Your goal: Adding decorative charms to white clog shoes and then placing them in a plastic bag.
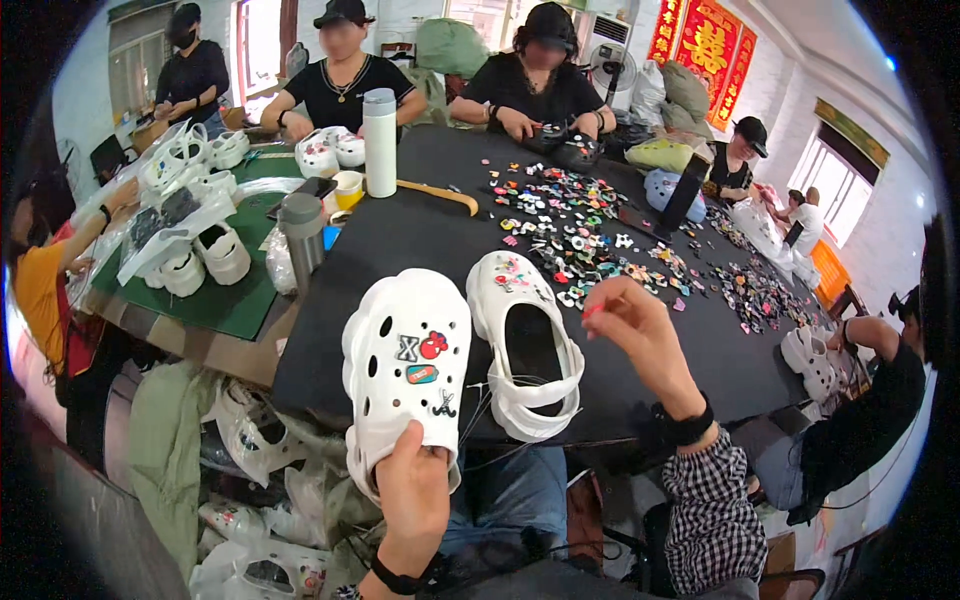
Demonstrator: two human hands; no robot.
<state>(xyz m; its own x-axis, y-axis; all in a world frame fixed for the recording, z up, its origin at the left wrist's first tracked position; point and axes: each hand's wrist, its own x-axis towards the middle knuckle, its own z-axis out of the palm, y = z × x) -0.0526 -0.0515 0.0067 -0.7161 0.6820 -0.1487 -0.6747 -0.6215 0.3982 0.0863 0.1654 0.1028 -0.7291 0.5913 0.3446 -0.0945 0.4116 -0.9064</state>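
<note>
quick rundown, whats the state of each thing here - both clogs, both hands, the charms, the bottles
left hand: gripping the heel end of the held clog
held white clog: lifted off the table, top up, four charms fitted
right hand: raised, pinching a small pink charm
second white clog: lying on the black table, opening up, charms on its toe
loose charms: scattered across the table
white bottle: upright, capped
grey bottle: upright, capped

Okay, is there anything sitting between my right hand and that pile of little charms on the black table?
Nothing visible blocks it. The right hand is raised over the black table, its fingers pinching a small pink piece, right at the near edge of the charm pile. The second white clog lies to its left, outside that gap.
</note>
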